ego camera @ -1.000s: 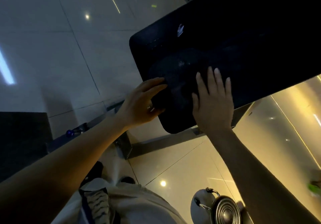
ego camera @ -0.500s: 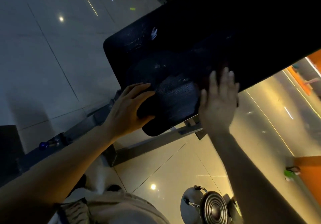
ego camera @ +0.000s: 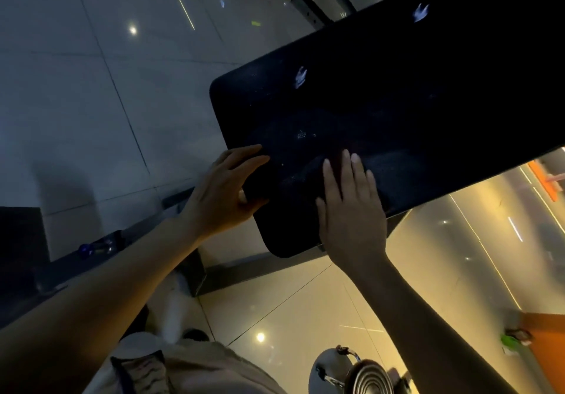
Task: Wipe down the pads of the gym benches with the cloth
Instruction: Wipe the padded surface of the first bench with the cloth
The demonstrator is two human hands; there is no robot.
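A black bench pad runs from the centre to the upper right, its rounded near end low in the middle. A dark cloth, hard to tell from the pad, lies on that near end. My right hand lies flat on the cloth with straight fingers pressing it down. My left hand holds the pad's left edge, fingers on top and thumb curled against the side.
The bench's metal frame stands on glossy floor tiles under the pad. A round metal weight sits by my feet at the bottom. Another dark pad is at the left. An orange piece of equipment is at the right.
My right hand slid with the cloth back from the pad's right edge toward its near end. My left hand kept its hold on the left edge. The view shifted.
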